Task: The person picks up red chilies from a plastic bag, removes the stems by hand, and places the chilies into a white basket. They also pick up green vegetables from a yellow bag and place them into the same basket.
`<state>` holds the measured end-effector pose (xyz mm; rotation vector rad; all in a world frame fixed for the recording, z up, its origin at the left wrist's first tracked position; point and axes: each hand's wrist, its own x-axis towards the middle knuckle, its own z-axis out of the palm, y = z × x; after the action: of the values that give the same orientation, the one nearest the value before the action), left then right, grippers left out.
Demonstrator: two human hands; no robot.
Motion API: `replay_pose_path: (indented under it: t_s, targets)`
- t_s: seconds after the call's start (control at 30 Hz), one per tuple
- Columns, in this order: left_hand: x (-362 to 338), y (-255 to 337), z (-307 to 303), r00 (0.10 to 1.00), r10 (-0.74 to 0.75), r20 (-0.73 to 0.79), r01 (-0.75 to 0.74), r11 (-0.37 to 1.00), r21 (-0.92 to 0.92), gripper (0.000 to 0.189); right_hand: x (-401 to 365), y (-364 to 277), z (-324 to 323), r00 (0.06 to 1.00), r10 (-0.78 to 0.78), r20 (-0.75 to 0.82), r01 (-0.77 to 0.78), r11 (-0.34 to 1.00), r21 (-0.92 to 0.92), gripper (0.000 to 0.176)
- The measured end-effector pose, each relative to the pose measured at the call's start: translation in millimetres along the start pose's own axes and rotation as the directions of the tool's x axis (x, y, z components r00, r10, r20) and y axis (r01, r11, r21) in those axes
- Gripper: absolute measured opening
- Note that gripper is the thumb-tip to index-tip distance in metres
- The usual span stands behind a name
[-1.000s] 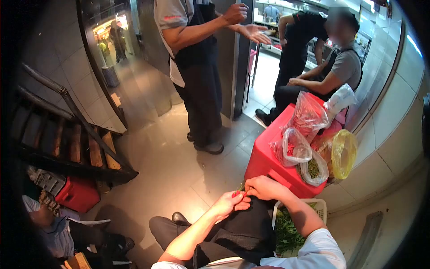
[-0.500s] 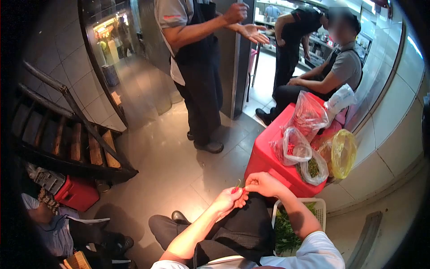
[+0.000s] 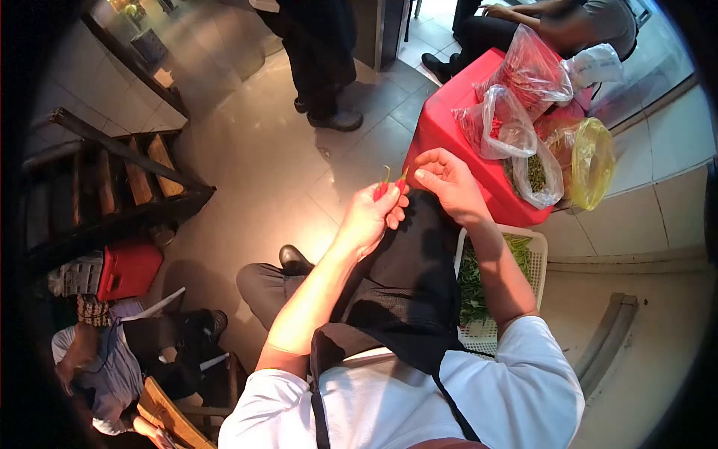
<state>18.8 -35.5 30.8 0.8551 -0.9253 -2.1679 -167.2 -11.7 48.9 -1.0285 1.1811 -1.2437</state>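
My left hand [image 3: 370, 217] pinches red chilies with green stems pointing up; two of these chilies [image 3: 401, 183] show between its thumb and fingers. Just to the right is my right hand [image 3: 455, 188], fingers curled and thumb slightly apart, with nothing visible in it. Its fingertips are near the chili stems. Both hands are above my dark-trousered lap. On the red box [image 3: 441, 142] ahead to the right stand a clear bag of red chilies [image 3: 527, 78], a smaller bag with red pieces [image 3: 497, 131] and a bag of green bits [image 3: 537, 176].
A yellow plastic bag [image 3: 593, 165] stands at the red box's right edge. By my right arm is a white basket [image 3: 540, 262] of leafy greens. Wooden stairs [image 3: 142, 168] rise at left, above another red box [image 3: 133, 268]. People stand ahead and sit at right and lower left.
My view has tilted down, so things ahead sit higher in it. My right hand has moved off the chili, and two chilies now show in my left hand.
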Motion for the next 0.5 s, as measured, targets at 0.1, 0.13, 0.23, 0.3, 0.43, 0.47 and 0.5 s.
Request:
replay_pose_path:
  t_s: [0.1, 0.13, 0.23, 0.3, 0.43, 0.47, 0.5]
  targets:
    - [1, 1, 1, 0.997, 0.021, -0.069, -0.024, 0.999, -0.037, 0.021, -1, 6, 1, 1.000, -0.018, 0.000, 0.018, 0.997, -0.069, 0.029]
    - [1, 1, 1, 0.996, 0.035, -0.079, -0.036, 0.999, -0.012, 0.020, -2, 7, 4, 1.000, -0.018, -0.002, 0.017, 0.997, -0.075, 0.033]
    - [1, 0, 2, 0.993, 0.065, -0.097, -0.058, 0.996, 0.074, 0.019, 0, 5, 12, 0.997, -0.055, -0.052, 0.047, 0.988, -0.148, 0.033]
    - [0, 1, 3, 0.992, 0.075, -0.099, -0.060, 0.987, 0.146, 0.019, 4, 1, 11, 0.998, -0.040, -0.054, 0.028, 0.976, -0.217, 0.034]
    - [-3, -3, 1, 0.994, 0.069, -0.082, -0.052, 0.980, 0.190, 0.019, 7, 6, 10, 1.000, 0.001, -0.023, -0.005, 0.987, -0.159, 0.036]
    - [-4, -3, 0, 0.995, 0.060, -0.077, -0.044, 0.980, 0.196, 0.019, 6, 8, 9, 0.999, 0.050, 0.009, -0.049, 0.997, -0.058, 0.035]
    - [-3, -1, 0, 0.996, 0.053, -0.068, -0.038, 0.978, 0.203, 0.019, 6, 10, 7, 0.995, 0.091, 0.043, -0.092, 0.995, 0.040, 0.034]
